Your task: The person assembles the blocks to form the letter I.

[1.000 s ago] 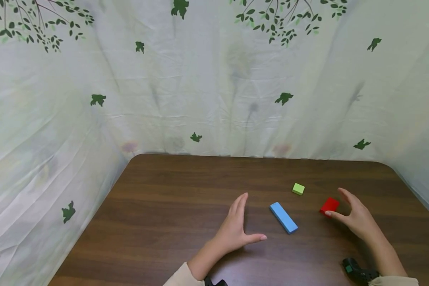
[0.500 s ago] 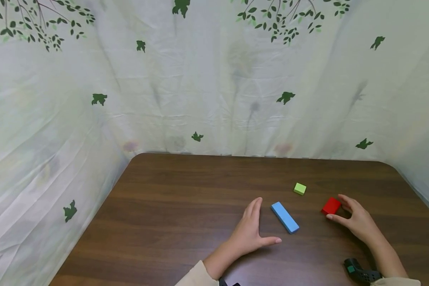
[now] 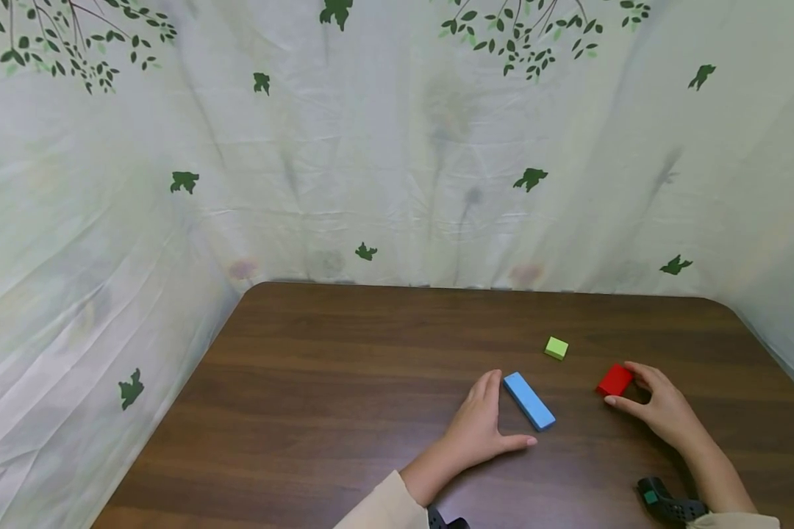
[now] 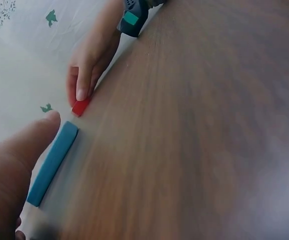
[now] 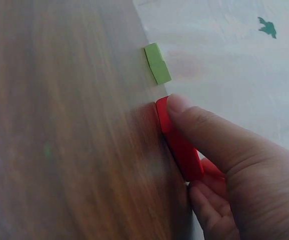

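Observation:
A long blue block (image 3: 529, 401) lies slantwise on the table. My left hand (image 3: 478, 430) is just left of it, thumb stretched out and fingers straight, with the fingertips close to the block's far end. In the left wrist view the thumb (image 4: 37, 135) appears beside the blue block (image 4: 53, 164); whether they touch I cannot tell. To the right, my right hand (image 3: 662, 411) pinches a red block (image 3: 614, 380) resting on the table. The right wrist view has the thumb on the red block (image 5: 180, 145), with fingers curled at its other side.
A small light green block (image 3: 556, 348) lies farther back, between the blue and red blocks. The brown wooden table (image 3: 304, 382) ends at a pale cloth curtain (image 3: 397, 147) with leaf prints. A dark wrist device (image 3: 668, 501) is strapped to the right wrist.
My left hand has moved right across the table, up to the blue block. The fingers of my right hand have drawn in on the red block. The blocks have stayed in place.

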Motion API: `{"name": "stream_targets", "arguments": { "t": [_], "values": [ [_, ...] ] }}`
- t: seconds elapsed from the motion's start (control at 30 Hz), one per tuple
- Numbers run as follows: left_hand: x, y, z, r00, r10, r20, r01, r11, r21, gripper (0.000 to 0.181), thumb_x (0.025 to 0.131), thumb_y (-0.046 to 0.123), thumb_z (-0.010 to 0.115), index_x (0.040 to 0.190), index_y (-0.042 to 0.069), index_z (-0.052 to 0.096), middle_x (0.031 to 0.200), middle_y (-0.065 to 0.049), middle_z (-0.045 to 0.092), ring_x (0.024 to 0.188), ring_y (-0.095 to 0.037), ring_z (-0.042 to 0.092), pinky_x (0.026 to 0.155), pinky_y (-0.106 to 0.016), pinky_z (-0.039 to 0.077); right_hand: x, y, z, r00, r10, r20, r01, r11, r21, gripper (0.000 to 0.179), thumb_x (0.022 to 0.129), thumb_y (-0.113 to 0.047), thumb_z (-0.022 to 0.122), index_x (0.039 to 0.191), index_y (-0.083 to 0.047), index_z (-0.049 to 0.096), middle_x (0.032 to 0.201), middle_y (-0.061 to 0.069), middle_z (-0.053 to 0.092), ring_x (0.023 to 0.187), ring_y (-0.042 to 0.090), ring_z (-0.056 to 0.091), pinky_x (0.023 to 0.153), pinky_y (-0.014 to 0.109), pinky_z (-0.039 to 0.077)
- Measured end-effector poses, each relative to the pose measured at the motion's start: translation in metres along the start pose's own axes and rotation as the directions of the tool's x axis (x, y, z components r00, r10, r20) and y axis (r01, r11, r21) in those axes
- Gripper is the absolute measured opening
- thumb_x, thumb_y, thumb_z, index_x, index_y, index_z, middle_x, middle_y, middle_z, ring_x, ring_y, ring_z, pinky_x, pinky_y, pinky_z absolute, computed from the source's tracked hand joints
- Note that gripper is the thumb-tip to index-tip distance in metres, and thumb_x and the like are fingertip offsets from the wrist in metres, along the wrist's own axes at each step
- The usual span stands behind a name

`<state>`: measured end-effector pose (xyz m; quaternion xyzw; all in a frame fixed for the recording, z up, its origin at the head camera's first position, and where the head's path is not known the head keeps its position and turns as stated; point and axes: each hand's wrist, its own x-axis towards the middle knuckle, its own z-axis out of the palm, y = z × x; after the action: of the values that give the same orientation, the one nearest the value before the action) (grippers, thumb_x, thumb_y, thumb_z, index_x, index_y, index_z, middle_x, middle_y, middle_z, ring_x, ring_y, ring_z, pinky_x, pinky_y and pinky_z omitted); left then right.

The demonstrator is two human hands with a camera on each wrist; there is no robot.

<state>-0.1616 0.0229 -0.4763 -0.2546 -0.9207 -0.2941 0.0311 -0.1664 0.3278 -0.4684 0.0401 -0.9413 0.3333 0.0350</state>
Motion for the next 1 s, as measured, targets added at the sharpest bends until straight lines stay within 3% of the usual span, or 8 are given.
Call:
{"name": "stream_targets", "arguments": {
  "t": [0.33, 1.0],
  "values": [
    [0.007, 0.007, 0.009, 0.998, -0.066, -0.013, 0.067, 0.994, 0.091, 0.105, 0.064, 0.065, 0.065, 0.139, 0.001, 0.026, 0.137, -0.009, 0.034, 0.126, -0.021, 0.031, 0.1, -0.032, 0.03, 0.002, 0.0, 0.001, 1.0, -0.021, -0.013, 0.021, 1.0, -0.012, 0.078, 0.077, -0.035, 0.07, 0.127, 0.013, 0.035, 0.124, 0.033, 0.033, 0.105, 0.049, 0.04, 0.082, 0.059, 0.035],
    [0.013, 0.022, 0.02, 0.992, -0.075, -0.098, 0.098, 0.962, 0.256, 0.103, 0.062, 0.067, 0.065, 0.135, 0.002, 0.032, 0.13, -0.007, 0.042, 0.123, -0.021, 0.036, 0.103, -0.03, 0.023, 0.0, 0.001, 0.0, 1.0, -0.016, -0.008, 0.016, 1.0, -0.017, 0.076, 0.078, -0.035, 0.069, 0.127, 0.012, 0.036, 0.125, 0.033, 0.031, 0.105, 0.049, 0.039, 0.081, 0.06, 0.035]
  ]
}}
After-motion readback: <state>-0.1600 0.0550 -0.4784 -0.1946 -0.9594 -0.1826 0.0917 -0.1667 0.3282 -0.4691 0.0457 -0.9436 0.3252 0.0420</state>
